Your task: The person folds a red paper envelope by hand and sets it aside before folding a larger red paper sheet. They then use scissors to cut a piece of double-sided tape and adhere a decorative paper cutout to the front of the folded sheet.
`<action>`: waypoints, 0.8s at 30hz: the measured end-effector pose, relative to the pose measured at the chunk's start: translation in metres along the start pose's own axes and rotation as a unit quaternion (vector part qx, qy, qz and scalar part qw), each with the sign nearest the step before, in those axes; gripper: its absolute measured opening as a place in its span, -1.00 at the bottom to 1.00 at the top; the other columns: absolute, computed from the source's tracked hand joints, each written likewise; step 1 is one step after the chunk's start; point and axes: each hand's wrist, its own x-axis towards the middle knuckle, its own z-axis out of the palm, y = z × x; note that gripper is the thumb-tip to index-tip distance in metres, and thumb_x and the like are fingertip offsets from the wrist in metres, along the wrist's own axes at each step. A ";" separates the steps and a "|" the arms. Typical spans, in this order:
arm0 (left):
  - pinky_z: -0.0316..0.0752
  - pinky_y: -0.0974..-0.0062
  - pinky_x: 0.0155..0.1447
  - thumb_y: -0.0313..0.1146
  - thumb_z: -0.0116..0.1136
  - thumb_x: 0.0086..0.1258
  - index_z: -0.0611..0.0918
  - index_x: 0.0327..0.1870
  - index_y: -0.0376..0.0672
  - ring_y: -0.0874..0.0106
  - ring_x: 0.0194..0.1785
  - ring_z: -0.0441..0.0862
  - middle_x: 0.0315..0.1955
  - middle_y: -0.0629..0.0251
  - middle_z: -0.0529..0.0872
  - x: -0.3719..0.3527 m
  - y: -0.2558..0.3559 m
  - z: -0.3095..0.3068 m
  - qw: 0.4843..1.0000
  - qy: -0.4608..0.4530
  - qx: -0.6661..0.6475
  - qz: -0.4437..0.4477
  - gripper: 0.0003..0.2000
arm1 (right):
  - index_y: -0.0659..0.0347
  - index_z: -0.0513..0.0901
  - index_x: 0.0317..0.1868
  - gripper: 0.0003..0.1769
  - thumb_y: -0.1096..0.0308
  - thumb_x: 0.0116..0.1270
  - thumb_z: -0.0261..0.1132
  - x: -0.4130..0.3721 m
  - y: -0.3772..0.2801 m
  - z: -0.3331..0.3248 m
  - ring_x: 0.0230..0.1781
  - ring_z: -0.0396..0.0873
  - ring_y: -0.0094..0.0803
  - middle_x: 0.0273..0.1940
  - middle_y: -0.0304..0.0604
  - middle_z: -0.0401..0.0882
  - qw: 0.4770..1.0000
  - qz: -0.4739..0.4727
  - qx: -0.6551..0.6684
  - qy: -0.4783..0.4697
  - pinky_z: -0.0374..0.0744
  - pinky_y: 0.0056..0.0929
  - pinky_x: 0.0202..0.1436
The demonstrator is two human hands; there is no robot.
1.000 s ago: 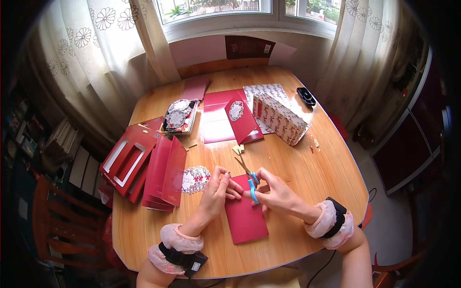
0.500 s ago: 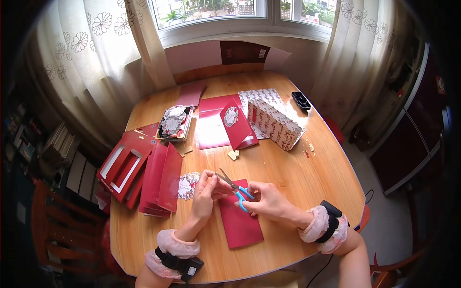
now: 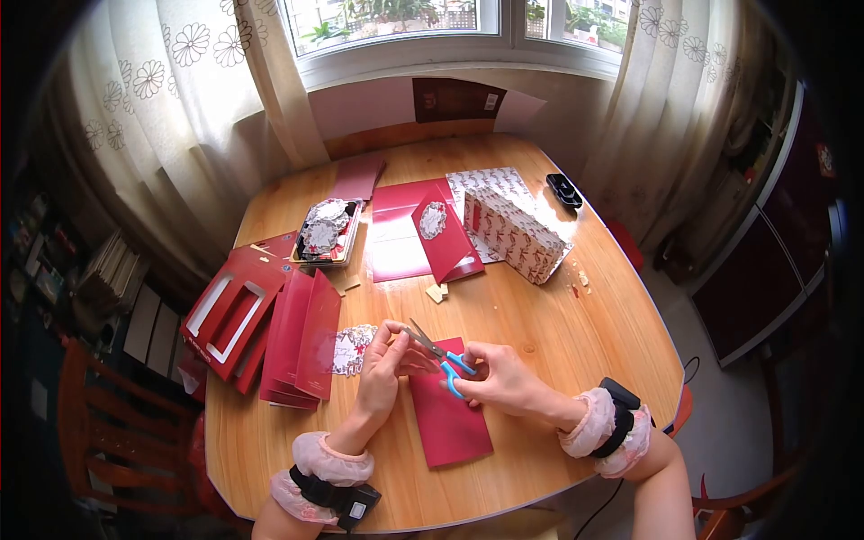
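Blue-handled scissors are in my right hand, its fingers wrapped round the handles. The blades are parted and point up and left, close to the fingertips of my left hand. My left fingers are pinched together; whatever they hold is too small to make out. Beneath both hands lies a folded red card. Just left of my left hand is a white floral paper cutout, partly hidden by it.
Red folded cards and red packaging lie at the left. Behind are a tray of cutouts, a red card with a cutout, a patterned box, a black holder and small scraps.
Both hands have stayed almost in place. The folded red card under them has shifted very slightly left.
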 end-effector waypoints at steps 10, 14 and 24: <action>0.73 0.38 -0.18 -0.33 -0.16 0.64 0.37 -0.05 -0.08 0.40 -0.27 0.75 -0.25 0.21 0.70 -0.001 -0.002 0.003 0.998 -0.038 0.030 0.027 -0.92 | 0.36 0.51 -0.35 -0.68 0.27 0.24 0.40 0.000 -0.002 0.000 -0.55 0.63 -0.53 -0.52 -0.19 0.60 1.000 0.000 -0.009 -0.010 0.59 -0.50 -0.53; 0.73 0.40 -0.20 -0.32 -0.17 0.64 0.37 -0.05 -0.09 0.39 -0.27 0.76 -0.24 0.19 0.71 -0.002 -0.001 0.003 0.998 -0.045 0.038 0.030 -0.91 | 0.35 0.51 -0.35 -0.69 0.27 0.24 0.40 0.000 -0.001 0.000 -0.55 0.64 -0.53 -0.52 -0.19 0.60 1.000 0.001 -0.002 -0.010 0.59 -0.50 -0.53; 0.73 0.43 -0.21 -0.29 -0.20 0.65 0.37 -0.03 -0.13 0.32 -0.29 0.77 -0.21 0.13 0.72 -0.002 0.000 0.004 0.997 -0.039 0.056 0.034 -0.87 | 0.36 0.51 -0.33 -0.72 0.30 0.28 0.37 0.000 -0.001 -0.001 -0.53 0.64 -0.54 -0.49 -0.19 0.62 1.000 0.007 -0.001 -0.015 0.61 -0.52 -0.51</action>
